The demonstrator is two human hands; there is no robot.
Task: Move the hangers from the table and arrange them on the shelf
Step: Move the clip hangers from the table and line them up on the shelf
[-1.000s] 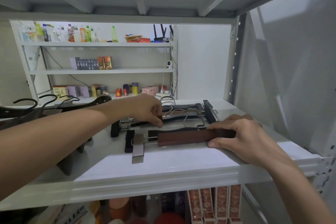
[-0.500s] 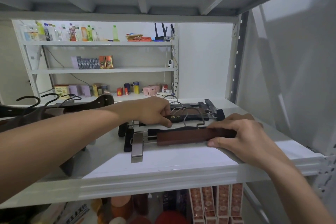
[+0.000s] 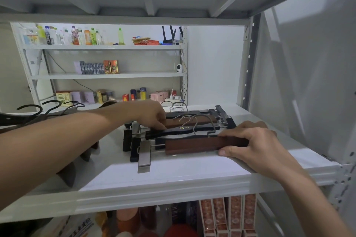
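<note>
where the white metal shelf (image 3: 173, 177) carries a row of clip hangers, the right hand (image 3: 256, 146) grips the right end of the nearest brown wooden clip hanger (image 3: 194, 146), fingers curled over its top edge and thumb pressed against its front face at the shelf's front. the left hand (image 3: 149, 114) reaches across from the left with fingers bent downward, their tips touching the left end of a second brown hanger (image 3: 189, 122), which lies just behind a black clip hanger (image 3: 181, 130) bearing gold lettering; whether those fingertips pinch or merely press cannot be told. all the clip hangers lie flat and parallel, touching or nearly so, their metal hooks (image 3: 200, 121) overlapping. a steel clip (image 3: 144, 153) projects forward from the nearest hanger's left rail. the rearmost hangers are partly hidden behind the left hand, and their number is unclear. at far left, dark coat hangers (image 3: 30, 114) are cut off by the frame edge and by the left forearm. boxes below the shelf are blurred. a farther shelving unit (image 3: 106, 76) holds bottles and cartons.
</note>
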